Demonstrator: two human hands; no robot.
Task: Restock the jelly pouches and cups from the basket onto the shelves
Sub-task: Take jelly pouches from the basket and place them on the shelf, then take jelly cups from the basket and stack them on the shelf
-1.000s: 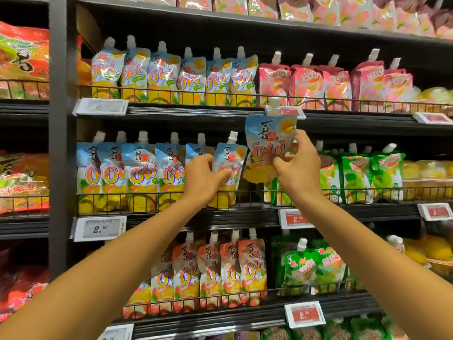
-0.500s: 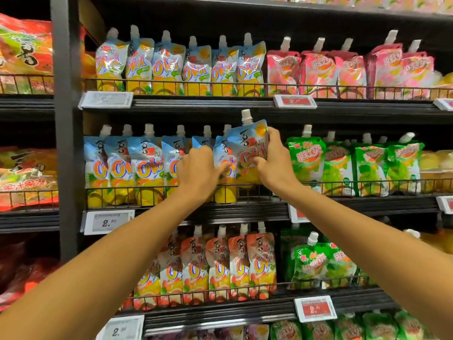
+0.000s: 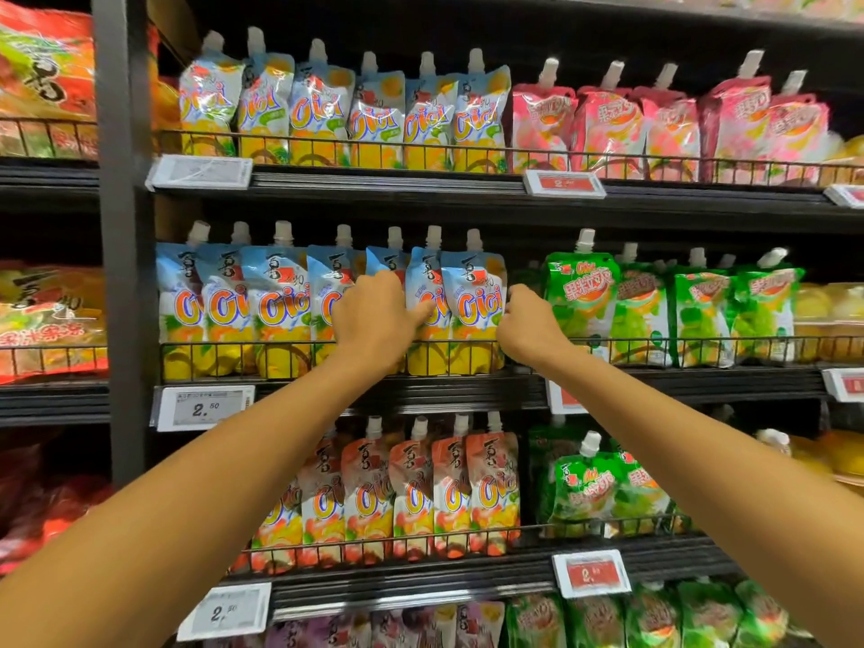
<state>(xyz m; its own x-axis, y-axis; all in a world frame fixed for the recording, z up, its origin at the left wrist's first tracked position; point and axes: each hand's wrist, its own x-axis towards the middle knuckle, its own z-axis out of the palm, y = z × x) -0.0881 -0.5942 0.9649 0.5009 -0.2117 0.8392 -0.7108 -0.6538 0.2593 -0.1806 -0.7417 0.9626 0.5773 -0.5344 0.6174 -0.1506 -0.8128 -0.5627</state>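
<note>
Dark shelving unit (image 3: 124, 236) fills the view, several tiers, all stocked. Far left bay: large orange and red bags (image 3: 46, 315), labels blurred. Top tier: blue spouted pouches (image 3: 322, 109) at left, pink pouches (image 3: 608, 123) at right. Middle shelf (image 3: 449, 392): a row of blue jelly pouches (image 3: 276, 306) upright behind a low wire rail (image 3: 257, 348), green pouches (image 3: 582, 292) further right, a narrow dark gap between the two groups. Tier below: orange-red pouches (image 3: 411, 493), with more green ones to their right. Both bare forearms reach up from the near edge to the middle shelf. The rightmost blue pouch (image 3: 474, 292) stands upright in the row, its base behind the rail, touching its blue neighbour. Left hand (image 3: 374, 320) lies against the pouch fronts, its fingers curled under and its thumb pressed on that neighbour; cannot tell whether the fingers grasp anything. Right hand (image 3: 528, 327) sits in the gap, curled fingers at the rightmost pouch's right edge; pinching or only touching, cannot tell. White price tag (image 3: 203, 406) below the blue row, red tag (image 3: 591, 572) on the lower shelf.
</note>
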